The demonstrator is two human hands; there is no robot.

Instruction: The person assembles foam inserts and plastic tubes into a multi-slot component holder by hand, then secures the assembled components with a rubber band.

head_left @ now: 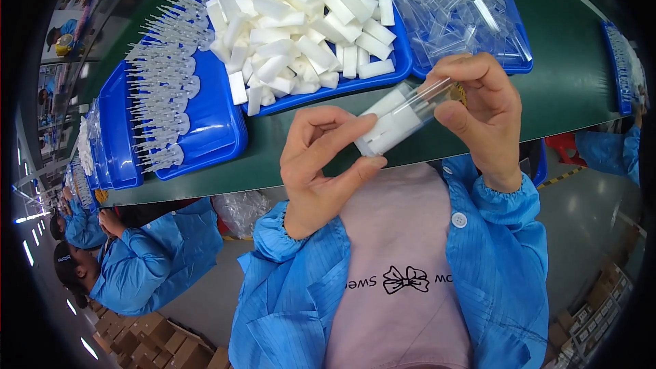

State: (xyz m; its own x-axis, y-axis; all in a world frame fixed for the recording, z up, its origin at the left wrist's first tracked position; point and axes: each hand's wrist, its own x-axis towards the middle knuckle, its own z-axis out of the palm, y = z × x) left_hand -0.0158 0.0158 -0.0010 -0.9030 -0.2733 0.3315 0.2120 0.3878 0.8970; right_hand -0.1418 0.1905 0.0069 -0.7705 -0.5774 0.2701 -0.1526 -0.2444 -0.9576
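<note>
Both hands are raised over the edge of the green table (567, 89). Left hand (318, 167) pinches the near end of a white foam block (389, 130) between thumb and forefinger. Right hand (478, 113) is closed around a clear plastic sleeve (427, 99) that covers the block's far end. Beyond the block, on the table, a blue tray (342, 85) holds heaped foam blocks; left of it another blue tray (219, 123) carries rows of clear plastic sticks (164, 89).

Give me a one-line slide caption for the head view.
Both hands, left and right, hold a clear tube with a white foam block inside, above blue trays.
</note>
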